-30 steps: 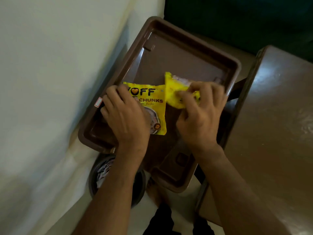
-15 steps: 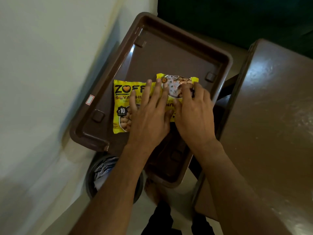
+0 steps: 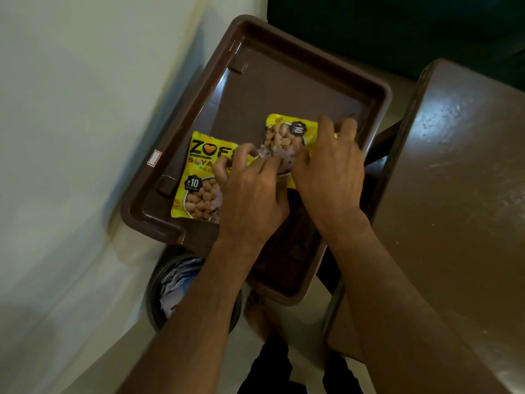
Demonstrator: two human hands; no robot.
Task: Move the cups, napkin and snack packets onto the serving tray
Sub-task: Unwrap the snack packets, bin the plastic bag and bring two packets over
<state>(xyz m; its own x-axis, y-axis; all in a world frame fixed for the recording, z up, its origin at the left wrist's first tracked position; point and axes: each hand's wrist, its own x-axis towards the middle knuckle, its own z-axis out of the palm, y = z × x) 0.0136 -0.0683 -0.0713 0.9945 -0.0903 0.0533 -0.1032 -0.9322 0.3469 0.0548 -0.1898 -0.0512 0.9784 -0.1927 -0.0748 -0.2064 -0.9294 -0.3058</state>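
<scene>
Packets first: two yellow ones lie in the brown tray (image 3: 284, 81), seen from the head camera. Left packet (image 3: 196, 177) sits flat under and just beyond the left hand (image 3: 250, 191), its far-left corner showing a "ZOF" logo and a "10" badge. Right packet (image 3: 287, 140) lies turned the other way, between both hands and touching the left packet. Left hand's fingers curl and pinch at the right packet's near edge; blur hides the exact grip. Right hand (image 3: 329, 172) rests on the right packet, fingers bent over its far side. Below the left forearm stands a dark bin (image 3: 159, 294) with papers. A brown table (image 3: 454, 194) lies right of the right hand.
</scene>
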